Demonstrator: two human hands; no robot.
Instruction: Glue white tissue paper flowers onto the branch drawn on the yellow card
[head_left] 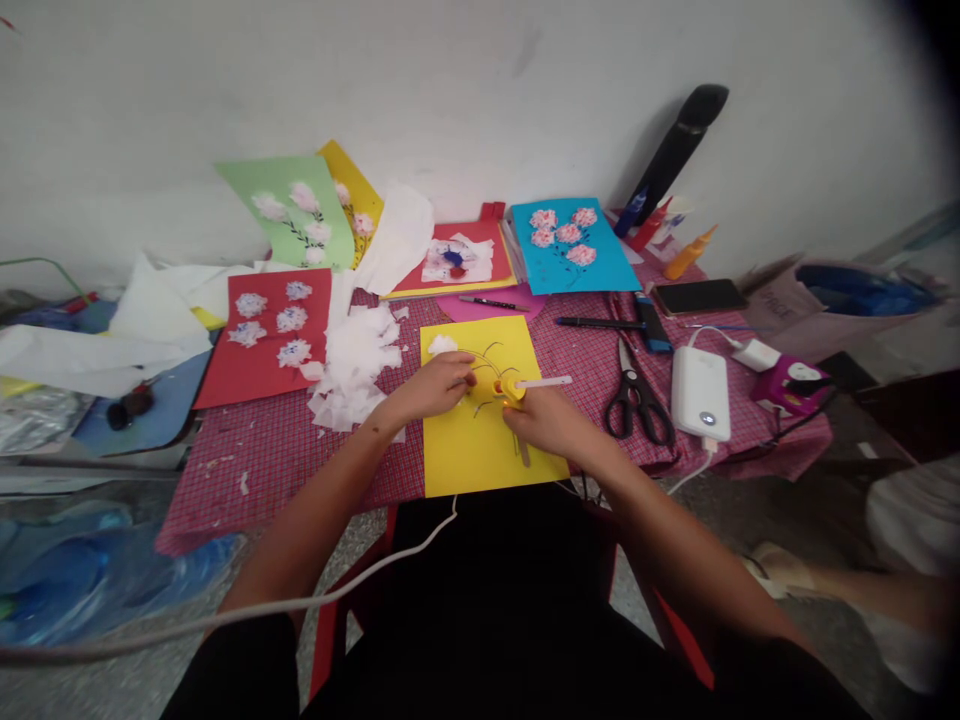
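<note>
A yellow sheet of paper (pixel 450 460) with thin dark stem lines drawn on it lies in front of me. One white tissue flower (pixel 443 344) sits near its upper left. My right hand (pixel 553 422) is closed around a small yellow glue gun (pixel 510 387), over the sheet's right half. A whitish glue stick (pixel 547 382) juts out of the gun to the right. My left hand (pixel 435 387) hovers over the sheet's left part, fingers curled together; whatever is between them is too small to make out. Beside it lies a pile of white tissue pieces (pixel 356 360).
Finished flower cards stand or lie around: red (pixel 262 370), green (pixel 289 185) and blue (pixel 555 250). On the right are black scissors (pixel 636 400), a white power bank (pixel 700 393), a phone (pixel 701 296) and an orange bottle (pixel 690 253). A white cable (pixel 405 552) crosses my lap.
</note>
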